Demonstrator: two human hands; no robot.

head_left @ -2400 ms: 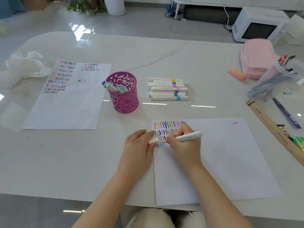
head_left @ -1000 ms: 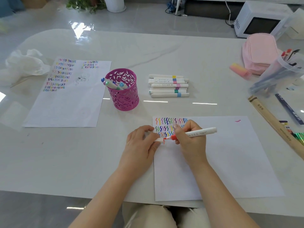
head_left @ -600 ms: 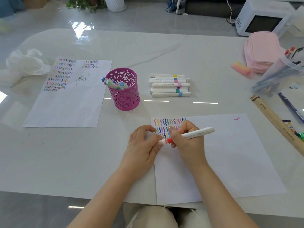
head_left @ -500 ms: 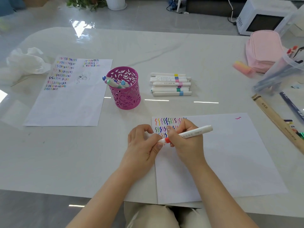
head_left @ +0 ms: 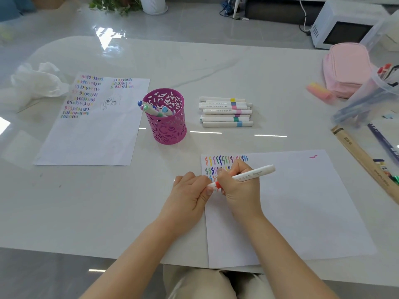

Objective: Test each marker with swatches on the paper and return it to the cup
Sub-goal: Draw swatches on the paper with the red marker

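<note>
On the glossy white marble counter [head_left: 216, 67], nearer than the magenta cut-out metal cup [head_left: 165, 121], right-hand fingers [head_left: 226, 176] are wrapping a white red-banded marker [head_left: 252, 174] over the swatched white paper [head_left: 298, 208], left-hand fingers [head_left: 207, 190] pinching its near end, a white microwave [head_left: 343, 29] sitting on the shiny grey floor [head_left: 194, 22] beyond the cup.

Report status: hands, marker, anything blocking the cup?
Right hand grips marker; left hand pinches its cap. Marker over paper, not yet in cup. Nothing between hands and cup.
</note>
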